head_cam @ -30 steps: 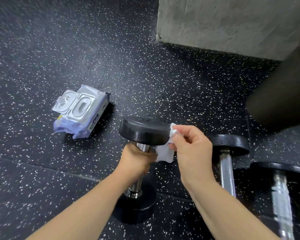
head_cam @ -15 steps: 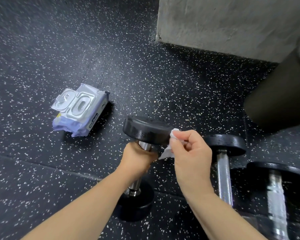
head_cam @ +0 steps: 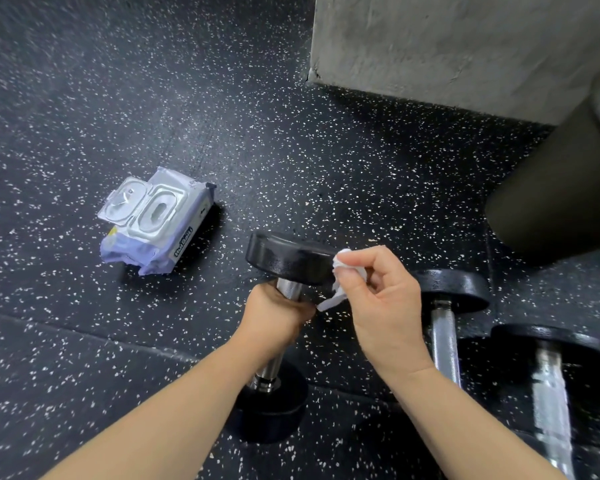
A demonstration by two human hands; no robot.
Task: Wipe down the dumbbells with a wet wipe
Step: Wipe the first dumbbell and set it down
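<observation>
Head view, looking down. The black rubber floor flecked with white [head_cam: 326, 150] fills the field. A grey concrete block [head_cam: 465, 46] closes the upper right, and a dark matt cylinder [head_cam: 551, 188] lies below its corner.

Three black-headed dumbbells with chrome handles are present. The upright dumbbell [head_cam: 288, 261] stands on its lower head in the centre. A second dumbbell [head_cam: 445, 337] and a third dumbbell [head_cam: 548, 393] lie side by side to its right. A lilac soft pack of wet wipes with a clear flip lid [head_cam: 153, 220] rests on the floor to the left, with the lid raised.

The left hand [head_cam: 274, 313] is wrapped round the chrome handle just under the upper head and steadies the weight. The right hand [head_cam: 381, 299] pinches a crumpled white wet wipe [head_cam: 330, 301] between thumb and curled fingers. It presses the wipe against the right rim of the upper head.

Progress, as judged: work is on the rim of the first head. The handle under the left palm, the lower head and the two lying dumbbells probably remain, though no frame shows which surfaces are already clean.

Clearance: open floor lies left of and beyond the upright dumbbell. The second dumbbell's head sits just beside the right hand and limits movement on that side. The concrete corner is well apart.
</observation>
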